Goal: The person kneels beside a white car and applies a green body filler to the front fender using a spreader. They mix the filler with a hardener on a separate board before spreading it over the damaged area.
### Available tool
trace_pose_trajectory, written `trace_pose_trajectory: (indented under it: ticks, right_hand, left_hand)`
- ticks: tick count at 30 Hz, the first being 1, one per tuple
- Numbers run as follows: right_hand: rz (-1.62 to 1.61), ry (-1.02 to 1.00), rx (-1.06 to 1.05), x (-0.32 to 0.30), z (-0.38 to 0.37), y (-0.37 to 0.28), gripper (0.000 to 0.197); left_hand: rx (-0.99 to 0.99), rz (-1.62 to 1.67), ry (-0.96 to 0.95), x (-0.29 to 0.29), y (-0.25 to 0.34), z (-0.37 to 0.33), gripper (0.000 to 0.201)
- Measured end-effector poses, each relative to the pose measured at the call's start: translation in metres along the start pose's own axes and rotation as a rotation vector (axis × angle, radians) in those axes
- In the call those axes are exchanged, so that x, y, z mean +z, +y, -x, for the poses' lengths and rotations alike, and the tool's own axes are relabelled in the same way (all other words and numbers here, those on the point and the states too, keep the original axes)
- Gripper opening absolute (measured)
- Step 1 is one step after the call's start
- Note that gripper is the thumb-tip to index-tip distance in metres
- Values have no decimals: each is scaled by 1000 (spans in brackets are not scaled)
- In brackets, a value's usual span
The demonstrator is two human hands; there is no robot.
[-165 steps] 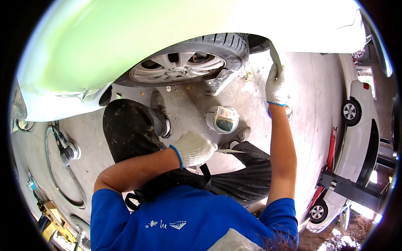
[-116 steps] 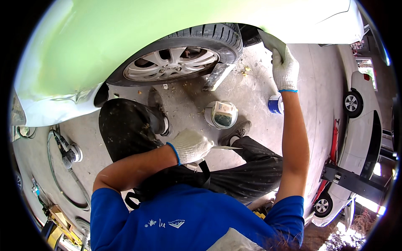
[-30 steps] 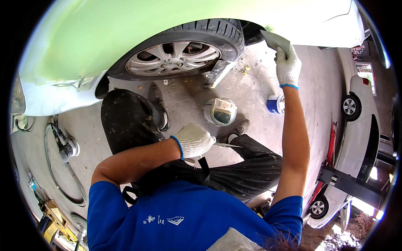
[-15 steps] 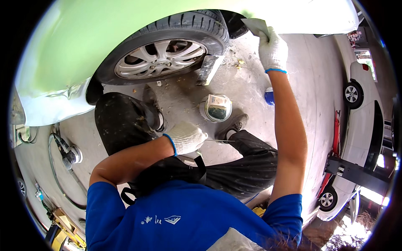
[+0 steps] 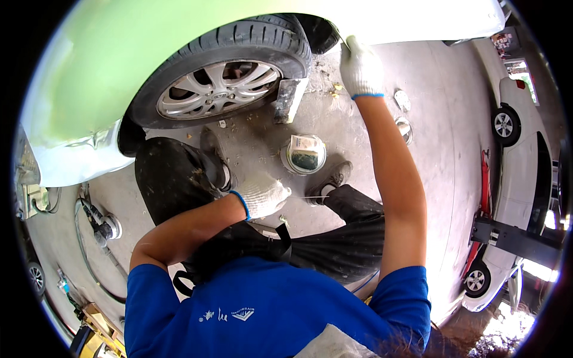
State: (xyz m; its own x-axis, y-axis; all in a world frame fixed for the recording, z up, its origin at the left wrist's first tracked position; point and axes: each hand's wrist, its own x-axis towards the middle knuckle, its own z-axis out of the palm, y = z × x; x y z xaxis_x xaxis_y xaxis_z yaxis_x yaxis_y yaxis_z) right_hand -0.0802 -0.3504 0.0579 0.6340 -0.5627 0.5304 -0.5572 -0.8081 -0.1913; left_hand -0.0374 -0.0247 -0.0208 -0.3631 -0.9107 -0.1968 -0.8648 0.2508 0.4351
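My right hand, in a white knit glove, is stretched out to the car body just behind the wheel arch. It is closed on a grey flat spreader, seen nearly edge-on at the panel's lower edge. My left hand, gloved too, stays low between my knees. Its fingers are closed on a thin flat plate, which shows only as a narrow line pointing right. The panel is white with pale green areas, and it curves over the wheel.
A can with a small box and a dark green thing on top stands between my feet. A block sits against the tyre. Right of it lie a round lid and a tin. A sander with a hose lies at left.
My right hand has moved left and slightly down, and the spreader has turned from showing its face to nearly edge-on. My left hand has shifted only slightly. The view has shifted a little.
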Motion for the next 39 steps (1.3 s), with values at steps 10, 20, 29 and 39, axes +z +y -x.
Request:
trace_pose_trajectory:
  ticks: [10, 20, 29, 39]
  right_hand:
    - [-27, 96, -30, 2, 6, -15, 9]
    - [28, 48, -57, 3, -14, -40, 7]
    - [47, -139, -39, 22, 59, -11, 16]
    - [37, -115, 35, -5, 75, -26, 11]
  left_hand:
    - [18, 45, 49, 1, 6, 10, 19]
    - [58, 70, 76, 6, 2, 12, 18]
    - [5, 93, 112, -1, -8, 13, 19]
    - [41, 131, 115, -16, 8, 28, 12]
